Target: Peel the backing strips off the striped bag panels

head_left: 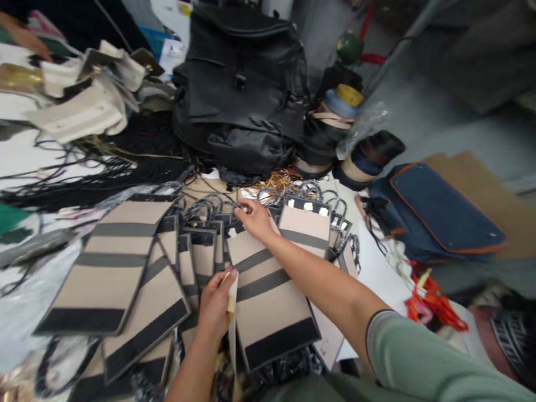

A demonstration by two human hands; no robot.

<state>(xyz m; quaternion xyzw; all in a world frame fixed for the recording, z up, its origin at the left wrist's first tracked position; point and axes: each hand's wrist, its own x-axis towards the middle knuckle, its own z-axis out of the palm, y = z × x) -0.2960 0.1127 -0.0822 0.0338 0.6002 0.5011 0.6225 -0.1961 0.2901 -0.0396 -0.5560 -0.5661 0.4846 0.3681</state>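
Observation:
My left hand [215, 301] is closed in a pinch on a pale cream strip [232, 296], which hangs down beside a beige panel with grey and black stripes [272, 307]. At the top edge of that panel, near small white patches, my right hand [253, 219] has its fingertips pressed together; whatever is in them is too small to make out. Similar striped panels lie around: a large one [113, 245] and a tilted one [144, 307] to the left, and one with white patches [305, 220] to the right. Dark wrapped loop handles [205, 207] show behind the hands.
A black leather backpack [247, 84] stands at the back. Black cords [142, 151] and cream pieces [79, 106] spread at left. Rolls of strap [341, 106], a navy bag with orange trim [448, 206] and red-orange strips [435, 307] lie right. Another person's hand [27, 36] shows far left.

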